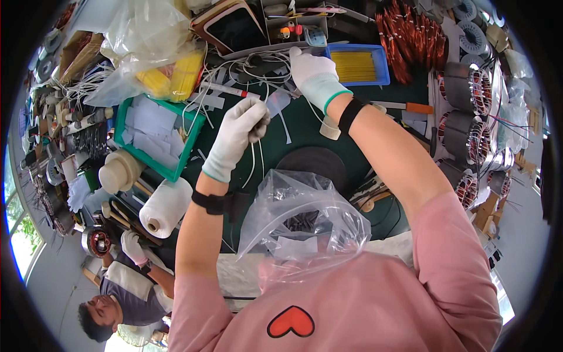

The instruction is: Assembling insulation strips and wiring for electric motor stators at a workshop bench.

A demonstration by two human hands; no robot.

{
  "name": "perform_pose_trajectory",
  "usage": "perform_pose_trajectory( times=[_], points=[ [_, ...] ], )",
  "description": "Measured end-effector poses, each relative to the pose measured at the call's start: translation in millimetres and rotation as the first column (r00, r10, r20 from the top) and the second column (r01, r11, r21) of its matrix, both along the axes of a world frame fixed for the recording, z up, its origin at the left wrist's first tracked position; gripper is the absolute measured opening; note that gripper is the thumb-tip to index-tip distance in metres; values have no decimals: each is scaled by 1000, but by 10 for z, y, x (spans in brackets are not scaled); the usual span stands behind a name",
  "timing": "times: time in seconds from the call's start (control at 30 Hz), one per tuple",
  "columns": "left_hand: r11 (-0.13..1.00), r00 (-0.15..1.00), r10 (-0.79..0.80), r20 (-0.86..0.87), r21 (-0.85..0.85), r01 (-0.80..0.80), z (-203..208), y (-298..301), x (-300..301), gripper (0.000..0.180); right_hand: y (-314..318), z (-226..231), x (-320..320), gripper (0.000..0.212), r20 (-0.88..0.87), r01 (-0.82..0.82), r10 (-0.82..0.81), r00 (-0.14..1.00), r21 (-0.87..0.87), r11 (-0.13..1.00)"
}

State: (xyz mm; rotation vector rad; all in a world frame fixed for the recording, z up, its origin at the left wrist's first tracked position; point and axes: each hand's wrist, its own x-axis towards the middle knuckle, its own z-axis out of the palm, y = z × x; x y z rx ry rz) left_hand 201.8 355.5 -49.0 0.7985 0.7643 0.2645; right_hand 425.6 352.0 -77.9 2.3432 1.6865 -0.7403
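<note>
My left hand (237, 138), in a white glove with a green cuff, is closed around a thin white cord (253, 167). Two lengths of the cord hang below the fist. Farther off and to the right, my gloved right hand (315, 75) has its fingers curled together at the white cords (275, 57) by the grey organizer. A cord seems to run into its grip, though the fingers partly cover it. Between the hands lie white paper strips (280, 104) and a red-and-white marker (231, 90). A clear plastic bag (305, 217) lies against my chest.
A green tray (190, 149) of paper pieces and a white thread cone (166, 208) stand left. A blue tray (381, 66) of yellow strips sits beyond my right hand. Copper coils (413, 41) and wound stators (460, 138) line the right. Another person (132, 293) works at lower left.
</note>
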Motion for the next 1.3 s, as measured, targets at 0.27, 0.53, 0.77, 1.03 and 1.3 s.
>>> perform_pose_trajectory(
  times=[0.27,0.53,0.77,1.03,1.3],
  points=[
    [504,795,192,-575,753,423,-405,32,418,19,-589,9,102,24,-160,136,-94,983,280,950],
    [224,673,348,-652,755,616,-546,143,748,32,-414,-20,-1,30,-113,206,-199,973,55,977],
    [354,553,90,-828,545,760,-425,361,885,29,-143,-96,75,28,-204,222,-227,952,-50,974],
    [994,998,51,30,91,-53,-410,201,-41,25,-998,111,394,25,-855,452,-311,-415,-491,745],
    [877,890,122,-439,468,111,-311,169,427,32,-718,657,551,25,-883,497,-348,-317,-466,732]
  ],
)
